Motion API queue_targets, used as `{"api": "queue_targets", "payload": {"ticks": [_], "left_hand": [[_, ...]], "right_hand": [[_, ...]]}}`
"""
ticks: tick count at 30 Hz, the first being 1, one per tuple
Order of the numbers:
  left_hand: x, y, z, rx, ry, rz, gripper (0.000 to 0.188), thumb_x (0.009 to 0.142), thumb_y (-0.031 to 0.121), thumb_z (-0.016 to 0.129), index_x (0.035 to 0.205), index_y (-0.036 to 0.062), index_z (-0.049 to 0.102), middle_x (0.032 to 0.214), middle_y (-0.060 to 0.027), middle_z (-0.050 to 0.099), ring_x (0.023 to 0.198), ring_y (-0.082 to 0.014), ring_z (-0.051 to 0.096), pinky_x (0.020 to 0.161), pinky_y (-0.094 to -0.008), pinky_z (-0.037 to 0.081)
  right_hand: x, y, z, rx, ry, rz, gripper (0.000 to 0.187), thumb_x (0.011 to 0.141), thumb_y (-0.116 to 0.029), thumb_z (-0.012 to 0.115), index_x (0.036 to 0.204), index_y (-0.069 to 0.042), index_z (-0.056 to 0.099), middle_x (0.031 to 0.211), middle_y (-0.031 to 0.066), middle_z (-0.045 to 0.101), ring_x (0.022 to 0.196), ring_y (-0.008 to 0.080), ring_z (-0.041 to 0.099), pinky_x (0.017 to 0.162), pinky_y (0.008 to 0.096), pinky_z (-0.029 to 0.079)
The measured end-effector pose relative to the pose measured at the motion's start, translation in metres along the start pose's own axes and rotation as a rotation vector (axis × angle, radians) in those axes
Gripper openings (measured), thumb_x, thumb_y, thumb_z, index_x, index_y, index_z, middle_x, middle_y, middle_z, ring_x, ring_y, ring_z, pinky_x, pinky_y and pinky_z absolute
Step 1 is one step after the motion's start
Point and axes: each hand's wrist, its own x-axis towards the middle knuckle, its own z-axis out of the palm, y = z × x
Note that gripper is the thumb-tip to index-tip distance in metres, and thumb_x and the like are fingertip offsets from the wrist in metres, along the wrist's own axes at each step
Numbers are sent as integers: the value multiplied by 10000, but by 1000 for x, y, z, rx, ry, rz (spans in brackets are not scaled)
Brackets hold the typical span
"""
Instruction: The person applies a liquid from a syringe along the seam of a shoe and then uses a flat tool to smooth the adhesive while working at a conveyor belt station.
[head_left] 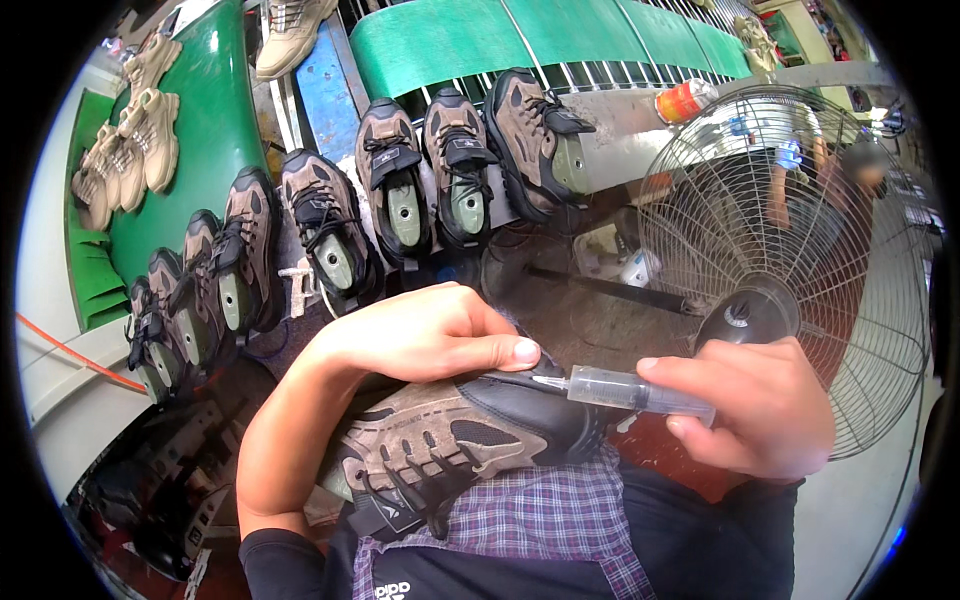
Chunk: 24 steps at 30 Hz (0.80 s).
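Left hand [430,335]: I am seeing it pressing the brown shoe [450,440].
Right hand [765,405]: gripping the syringe [625,390].
Surroundings: shoe row [330,235], wire fan [790,260] crowding right.

A brown-and-black laced hiking shoe [455,440] lies on its side across the lap (toe rightward), a clear plastic syringe [625,390] touching its toe.

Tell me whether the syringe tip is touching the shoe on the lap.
Touching. The head view shows the syringe in the right hand, its needle tip meeting the dark toe of the shoe, just under the left hand thumb.
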Motion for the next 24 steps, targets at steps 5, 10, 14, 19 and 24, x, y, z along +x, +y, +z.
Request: {"api": "queue_targets", "payload": {"ticks": [5,10,14,19,24], "left_hand": [[1,0,1,-11,-33,27,444,1002,404,645,1076,-26,730,865,-81,731,823,-115,632,780,-314,519],[3,-7,2,-23,-59,86,445,983,389,674,1109,-35,719,992,-123,745,924,-173,674,841,-329,520],[1,-5,2,5,-66,62,428,980,363,685,1115,-42,714,998,-128,740,930,-181,672,845,-327,517],[2,-6,1,31,-64,153,399,984,328,682,1111,-50,708,1009,-134,736,923,-187,671,847,-329,515],[-11,-15,-8,-213,26,93,498,954,370,717,1169,-78,680,1095,-130,725,989,-178,665,897,-327,519]], "right_hand": [[5,-6,-1,-66,-24,-4,450,770,-183,747,1211,-109,696,726,15,592,592,187,639,482,328,461],[4,-5,-2,-63,-25,-8,464,763,-186,752,1216,-106,695,728,17,598,591,186,640,482,327,467],[-3,1,-6,44,3,-40,501,747,-155,766,1236,-80,687,737,35,624,572,186,632,480,317,478],[-6,8,-4,220,85,-42,502,770,-116,762,1255,-26,669,769,80,663,561,177,626,484,298,484],[-5,12,9,525,231,-2,479,813,-82,724,1272,28,643,922,136,718,701,179,683,619,275,523]]}}
